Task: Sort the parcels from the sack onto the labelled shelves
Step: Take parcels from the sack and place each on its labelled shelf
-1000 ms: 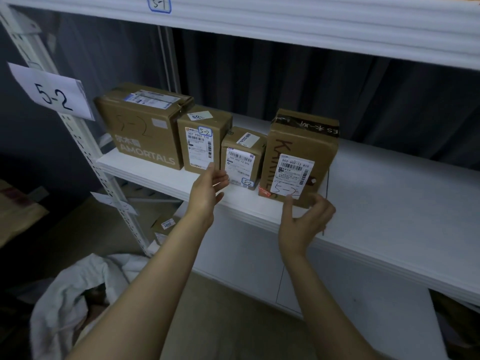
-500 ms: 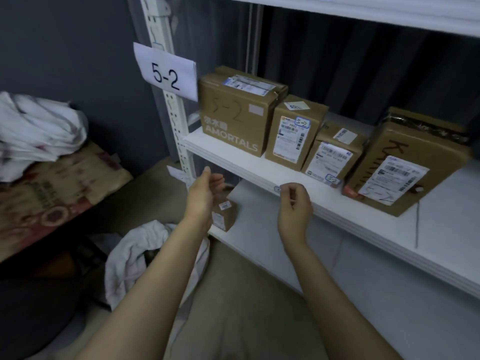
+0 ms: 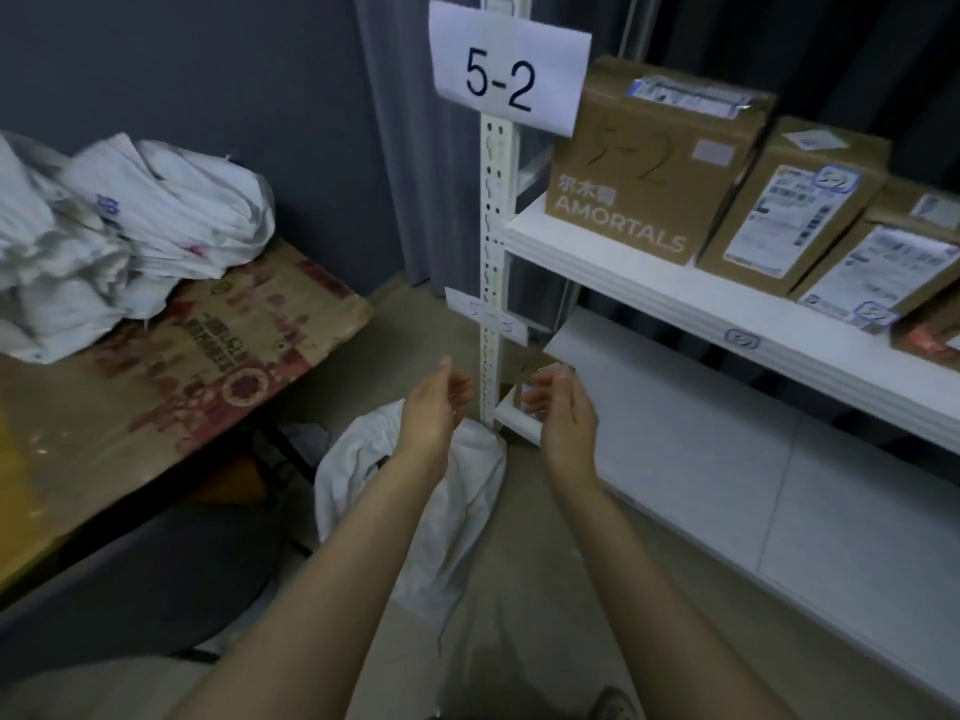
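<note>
Both hands are empty, and the white upright post (image 3: 492, 252) of the rack runs up between them. The left hand (image 3: 434, 407) is just left of the post's lower part and the right hand (image 3: 563, 413) just right of it. Their palms face each other and the fingers are loosely bent, holding nothing and touching nothing. At the foot of the post, under the left hand and forearm, the white sack (image 3: 415, 511) lies crumpled on the floor; I cannot see what is inside it. High on the post hangs a paper label reading 5-2 (image 3: 506, 70), and a smaller slip (image 3: 488, 317) is stuck lower down, its writing too faint to read. Right of the post, level with its middle, the white shelf (image 3: 675, 298) carries a row of brown parcels side by side. The AMORTALS box (image 3: 644, 163), with 5-2 pencilled on its face, stands nearest the post, then comes a taller labelled parcel (image 3: 795, 205), then a smaller one (image 3: 883, 272) farther right. A small brown box (image 3: 530, 376) sits on the lower shelf (image 3: 675, 407) just right of the post, partly hidden by the right hand. Well left of the post, a tabletop covered in printed cardboard (image 3: 208, 345) holds a heap of white sacks (image 3: 119, 226).
</note>
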